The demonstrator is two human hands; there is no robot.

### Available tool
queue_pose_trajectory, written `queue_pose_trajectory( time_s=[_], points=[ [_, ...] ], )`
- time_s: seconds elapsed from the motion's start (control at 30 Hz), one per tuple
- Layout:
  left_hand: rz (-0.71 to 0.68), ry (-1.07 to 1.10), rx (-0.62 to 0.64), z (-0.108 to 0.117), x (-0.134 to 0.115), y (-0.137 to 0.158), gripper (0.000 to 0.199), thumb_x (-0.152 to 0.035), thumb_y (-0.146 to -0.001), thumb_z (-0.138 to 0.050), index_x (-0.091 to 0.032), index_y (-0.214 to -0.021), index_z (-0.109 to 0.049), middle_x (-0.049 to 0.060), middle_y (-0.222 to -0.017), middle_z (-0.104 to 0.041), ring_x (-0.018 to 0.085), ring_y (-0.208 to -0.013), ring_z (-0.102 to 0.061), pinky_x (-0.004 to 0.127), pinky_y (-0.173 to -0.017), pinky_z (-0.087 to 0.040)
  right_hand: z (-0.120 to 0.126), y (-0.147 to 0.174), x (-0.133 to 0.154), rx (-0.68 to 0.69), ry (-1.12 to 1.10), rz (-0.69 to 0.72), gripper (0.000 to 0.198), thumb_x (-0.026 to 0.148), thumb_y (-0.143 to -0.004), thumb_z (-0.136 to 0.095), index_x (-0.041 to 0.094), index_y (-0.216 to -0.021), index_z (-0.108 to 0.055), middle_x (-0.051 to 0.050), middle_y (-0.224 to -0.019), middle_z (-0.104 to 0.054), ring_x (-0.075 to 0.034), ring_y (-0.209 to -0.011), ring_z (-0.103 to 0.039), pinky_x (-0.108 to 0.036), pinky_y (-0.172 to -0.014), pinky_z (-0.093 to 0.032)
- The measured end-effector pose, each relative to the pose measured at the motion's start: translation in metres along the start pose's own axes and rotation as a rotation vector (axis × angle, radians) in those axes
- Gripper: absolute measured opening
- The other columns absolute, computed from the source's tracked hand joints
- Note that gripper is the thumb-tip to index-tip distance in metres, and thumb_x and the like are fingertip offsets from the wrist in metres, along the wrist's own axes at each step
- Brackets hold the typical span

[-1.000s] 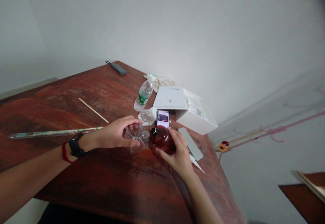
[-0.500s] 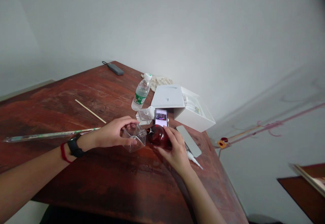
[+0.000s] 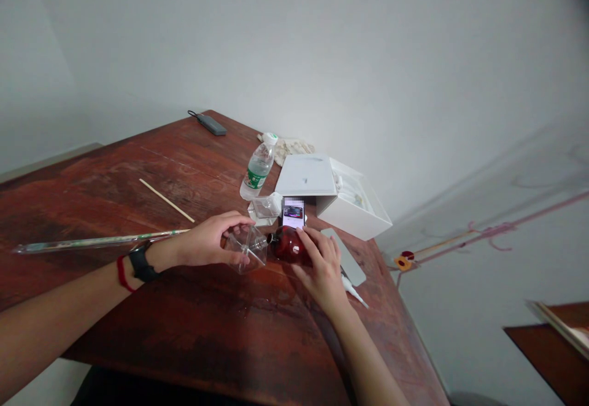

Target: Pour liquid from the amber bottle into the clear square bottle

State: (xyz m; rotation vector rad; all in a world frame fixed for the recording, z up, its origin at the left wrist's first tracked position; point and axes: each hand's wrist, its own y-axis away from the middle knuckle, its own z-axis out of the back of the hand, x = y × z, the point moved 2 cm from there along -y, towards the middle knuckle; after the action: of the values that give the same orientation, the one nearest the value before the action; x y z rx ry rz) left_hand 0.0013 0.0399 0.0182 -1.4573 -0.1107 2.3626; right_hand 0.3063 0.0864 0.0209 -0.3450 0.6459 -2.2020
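Observation:
My left hand (image 3: 221,240) is closed around a clear, angular plastic piece (image 3: 252,254) with a narrow neck that points right. My right hand (image 3: 322,265) grips a glossy dark red, rounded container (image 3: 289,245), tipped on its side with its small mouth facing left. The clear neck and the red container's mouth lie end to end, close together; whether they touch I cannot tell. Just behind them a phone (image 3: 293,213) with a lit screen leans by a white box (image 3: 306,174). Flat clear plastic pieces (image 3: 264,210) lie left of the phone.
A water bottle (image 3: 258,170) with a green label stands behind. On the wooden table (image 3: 202,326) lie a thin stick (image 3: 166,200), a wrapped long packet (image 3: 101,242), a grey device (image 3: 211,125), a cloth (image 3: 294,146), a white flat piece (image 3: 347,259) and a white nozzle-tipped tube (image 3: 354,292).
Both hands keep their holds. The clear piece has turned slightly, and the red container's mouth has shifted a little. The view itself has moved slightly.

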Motion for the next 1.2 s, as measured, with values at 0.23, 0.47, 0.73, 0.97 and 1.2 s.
queue_pose_trajectory(
  time_s=[0.23, 0.47, 0.73, 0.97, 1.2],
  points=[
    [0.007, 0.004, -0.002, -0.002, 0.001, 0.000, 0.075, -0.059, -0.075, -0.093, -0.023, -0.136, -0.069, 0.010, -0.127, -0.068, 0.031, -0.112, -0.069, 0.037, -0.090, -0.058, 0.003, 0.000, 0.000, -0.007, 0.050, 0.025, 0.075, 0.023, -0.097, -0.068, 0.037, -0.165, -0.040, -0.014, -0.152, -0.061, -0.039, -0.135, -0.060, -0.069, -0.121, -0.034],
    [0.000, -0.005, 0.021, -0.001, -0.002, -0.001, 0.077, -0.061, -0.074, -0.093, -0.023, -0.136, -0.070, 0.011, -0.129, -0.069, 0.031, -0.112, -0.069, 0.039, -0.095, -0.057, 0.005, 0.002, -0.005, 0.022, 0.107, 0.080, 0.079, 0.023, -0.097, -0.068, 0.038, -0.168, -0.036, -0.013, -0.155, -0.060, -0.039, -0.138, -0.059, -0.072, -0.124, -0.030],
    [-0.020, -0.039, 0.002, 0.001, -0.004, 0.000, 0.077, -0.062, -0.073, -0.094, -0.024, -0.136, -0.071, 0.011, -0.131, -0.070, 0.034, -0.118, -0.070, 0.041, -0.099, -0.056, 0.011, -0.003, 0.007, -0.029, 0.144, 0.078, 0.076, 0.018, -0.101, -0.065, 0.042, -0.168, -0.037, -0.012, -0.150, -0.065, -0.039, -0.140, -0.059, -0.076, -0.127, -0.022],
    [-0.022, -0.030, -0.010, 0.002, -0.008, 0.003, 0.076, -0.057, -0.073, -0.096, -0.022, -0.135, -0.070, 0.011, -0.131, -0.069, 0.033, -0.116, -0.070, 0.041, -0.101, -0.056, 0.016, -0.006, 0.007, 0.003, 0.153, 0.094, 0.080, 0.016, -0.102, -0.063, 0.042, -0.171, -0.031, -0.013, -0.153, -0.063, -0.039, -0.142, -0.058, -0.078, -0.127, -0.019],
    [-0.035, -0.027, -0.019, 0.001, -0.002, 0.003, 0.078, -0.061, -0.073, -0.095, -0.023, -0.136, -0.071, 0.012, -0.130, -0.070, 0.034, -0.117, -0.069, 0.045, -0.105, -0.056, 0.016, -0.007, 0.001, 0.015, 0.158, 0.111, 0.079, 0.013, -0.102, -0.061, 0.044, -0.170, -0.034, -0.012, -0.154, -0.062, -0.038, -0.145, -0.056, -0.076, -0.128, -0.018]
  ],
)
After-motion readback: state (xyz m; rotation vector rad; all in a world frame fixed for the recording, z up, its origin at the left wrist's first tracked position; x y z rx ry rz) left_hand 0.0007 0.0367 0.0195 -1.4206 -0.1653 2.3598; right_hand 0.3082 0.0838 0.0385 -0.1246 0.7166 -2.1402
